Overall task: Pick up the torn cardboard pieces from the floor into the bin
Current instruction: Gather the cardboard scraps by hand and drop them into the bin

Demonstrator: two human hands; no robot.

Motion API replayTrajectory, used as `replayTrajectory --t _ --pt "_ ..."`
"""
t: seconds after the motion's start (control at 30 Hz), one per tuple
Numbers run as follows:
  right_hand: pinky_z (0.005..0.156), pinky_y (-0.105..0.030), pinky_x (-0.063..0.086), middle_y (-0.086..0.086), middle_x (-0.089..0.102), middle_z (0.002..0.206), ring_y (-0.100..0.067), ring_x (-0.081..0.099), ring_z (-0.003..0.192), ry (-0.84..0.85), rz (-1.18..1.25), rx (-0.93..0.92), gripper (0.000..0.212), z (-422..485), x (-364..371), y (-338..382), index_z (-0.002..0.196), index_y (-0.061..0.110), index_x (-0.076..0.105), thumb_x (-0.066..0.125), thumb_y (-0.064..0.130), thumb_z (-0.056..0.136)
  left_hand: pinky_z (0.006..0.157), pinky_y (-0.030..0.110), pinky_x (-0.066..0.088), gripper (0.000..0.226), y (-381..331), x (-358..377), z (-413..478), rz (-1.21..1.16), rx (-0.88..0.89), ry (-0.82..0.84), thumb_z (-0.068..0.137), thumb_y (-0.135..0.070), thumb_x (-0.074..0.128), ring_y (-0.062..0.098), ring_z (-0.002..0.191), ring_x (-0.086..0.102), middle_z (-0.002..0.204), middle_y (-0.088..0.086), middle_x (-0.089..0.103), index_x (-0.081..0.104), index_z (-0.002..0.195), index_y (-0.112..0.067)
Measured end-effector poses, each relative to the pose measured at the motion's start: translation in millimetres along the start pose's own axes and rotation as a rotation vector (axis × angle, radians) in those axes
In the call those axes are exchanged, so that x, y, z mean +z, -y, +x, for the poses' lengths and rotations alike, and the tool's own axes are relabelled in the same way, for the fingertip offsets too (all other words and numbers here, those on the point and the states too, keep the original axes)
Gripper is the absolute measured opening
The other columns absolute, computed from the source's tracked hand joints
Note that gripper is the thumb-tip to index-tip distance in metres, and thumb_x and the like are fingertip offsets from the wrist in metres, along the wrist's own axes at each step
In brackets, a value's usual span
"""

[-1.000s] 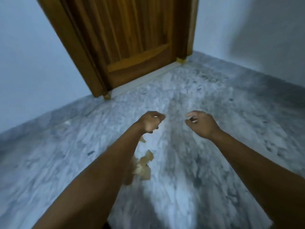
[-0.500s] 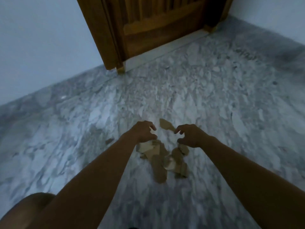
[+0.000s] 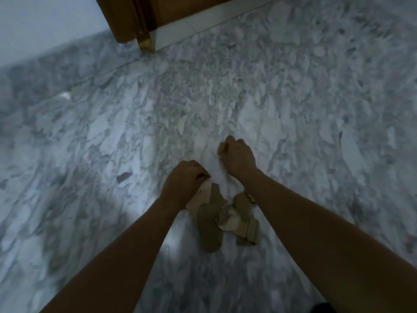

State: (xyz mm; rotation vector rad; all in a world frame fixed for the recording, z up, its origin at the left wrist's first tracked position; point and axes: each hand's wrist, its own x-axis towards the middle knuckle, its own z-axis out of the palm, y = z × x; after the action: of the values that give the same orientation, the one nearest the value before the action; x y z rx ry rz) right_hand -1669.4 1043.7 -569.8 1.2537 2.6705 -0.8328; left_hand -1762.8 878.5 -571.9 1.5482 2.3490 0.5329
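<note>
Several torn brown cardboard pieces (image 3: 216, 220) lie in a loose heap on the grey marble floor (image 3: 112, 132), between my two forearms. My left hand (image 3: 184, 180) is down at the far left edge of the heap, fingers curled onto the top piece. My right hand (image 3: 238, 154) is just beyond the heap with its fingers curled round a small separate cardboard scrap (image 3: 221, 149), of which only an edge shows. No bin is in view.
A wooden door and its frame (image 3: 135, 23) stand at the top, with a pale threshold strip (image 3: 180, 33) below. A light wall (image 3: 45, 26) runs along the upper left. A small white fleck (image 3: 65, 95) lies on the floor at the left.
The view has tilted down and closer to the floor. Both hands have dropped to the cardboard; my right hand has closed on the scrap that lay beyond the heap, my left onto the heap's edge.
</note>
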Motion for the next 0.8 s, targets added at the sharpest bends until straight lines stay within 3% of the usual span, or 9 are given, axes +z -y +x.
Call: replayTrajectory --t 0.1,0.2,0.3,0.4,0.47,0.57,0.63,0.7,0.8 --pt "0.053 -0.025 0.041 0.001 0.053 0.078 -0.017 0.055 0.066 0.042 0.271 0.107 0.037 0.8 -17.6 -11.4 0.108 0.008 0.049 0.057 0.043 0.096 0.073 0.033 0.052 0.013 -13.7 -17.5 3.1 -0.148 -0.081 -0.083 0.092 -0.020 0.065 0.018 0.078 0.063 0.087 0.004 0.071 0.077 0.097 -0.016" --pt "0.059 -0.024 0.047 -0.002 0.065 0.075 -0.013 0.059 0.066 0.211 0.129 0.084 0.036 -1.9 -46.3 -25.6 0.092 0.005 0.072 0.077 0.040 0.083 0.066 0.025 0.054 0.005 -31.7 -38.1 3.9 -0.338 -0.203 0.269 0.086 -0.022 0.071 0.006 0.070 0.065 0.075 -0.006 0.069 0.072 0.091 -0.021" --pt "0.057 -0.020 0.049 -0.003 0.072 0.078 -0.010 0.065 0.069 0.447 0.038 0.010 0.025 -19.0 -77.0 -34.0 0.079 0.012 0.078 0.089 0.032 0.069 0.073 0.033 0.056 0.012 -46.1 -42.2 -5.9 -0.049 -0.170 0.607 0.076 -0.024 0.078 0.012 0.078 0.065 0.081 -0.004 0.068 0.070 0.077 -0.016" --pt "0.073 -0.032 0.058 -0.010 0.075 0.092 -0.025 0.071 0.086 0.633 -0.200 -0.068 0.032 -44.5 -79.4 -46.9 0.083 0.009 0.077 0.088 0.032 0.064 0.084 0.044 0.052 0.027 -60.7 -32.2 -25.2 0.131 -0.060 0.698 0.073 -0.031 0.080 0.022 0.103 0.053 0.114 0.006 0.057 0.064 0.087 -0.015" --pt "0.085 -0.037 0.055 -0.007 0.065 0.116 -0.025 0.062 0.104 0.576 -0.322 -0.191 0.046 -56.1 -65.4 -62.3 0.085 0.017 0.073 0.087 0.048 0.053 0.082 0.046 0.048 0.037 -65.1 -23.0 -34.8 0.276 0.046 0.713 0.072 -0.041 0.079 0.026 0.112 0.040 0.122 0.005 0.043 0.068 0.099 -0.019" --pt "0.087 -0.043 0.051 -0.002 0.049 0.133 -0.028 0.050 0.112 0.411 -0.440 -0.372 0.044 -67.4 -48.8 -79.4 0.101 0.017 0.071 0.085 0.042 0.067 0.080 0.043 0.048 0.036 -59.3 -10.0 -39.1 0.428 0.125 0.678 0.072 -0.041 0.077 0.028 0.113 0.038 0.126 0.005 0.041 0.070 0.100 -0.021" --pt "0.084 -0.041 0.051 -0.002 0.056 0.121 -0.027 0.055 0.107 0.363 -0.430 -0.376 0.032 -73.2 -49.4 -83.4 0.096 0.018 0.068 0.081 0.038 0.074 0.080 0.042 0.048 0.034 -56.5 -6.8 -39.3 0.399 0.118 0.659 0.072 -0.037 0.077 0.028 0.110 0.041 0.124 0.005 0.044 0.068 0.101 -0.021" --pt "0.077 -0.037 0.049 -0.001 0.061 0.102 -0.026 0.060 0.099 0.365 -0.384 -0.339 0.024 -74.7 -50.7 -89.4 0.087 0.023 0.057 0.077 0.034 0.079 0.083 0.042 0.046 0.055 -56.5 -5.5 -38.5 0.419 0.105 0.649 0.075 -0.036 0.076 0.029 0.112 0.043 0.128 0.009 0.044 0.057 0.124 -0.018" --pt "0.065 -0.035 0.043 -0.003 0.056 0.088 -0.028 0.060 0.083 0.359 -0.259 -0.256 0.040 -76.2 -56.2 -96.8 0.089 0.024 0.040 0.078 0.032 0.077 0.090 0.043 0.042 0.089 -56.1 -3.0 -35.1 0.388 0.036 0.588 0.074 -0.036 0.077 0.031 0.116 0.047 0.129 0.009 0.047 0.029 0.146 -0.015"
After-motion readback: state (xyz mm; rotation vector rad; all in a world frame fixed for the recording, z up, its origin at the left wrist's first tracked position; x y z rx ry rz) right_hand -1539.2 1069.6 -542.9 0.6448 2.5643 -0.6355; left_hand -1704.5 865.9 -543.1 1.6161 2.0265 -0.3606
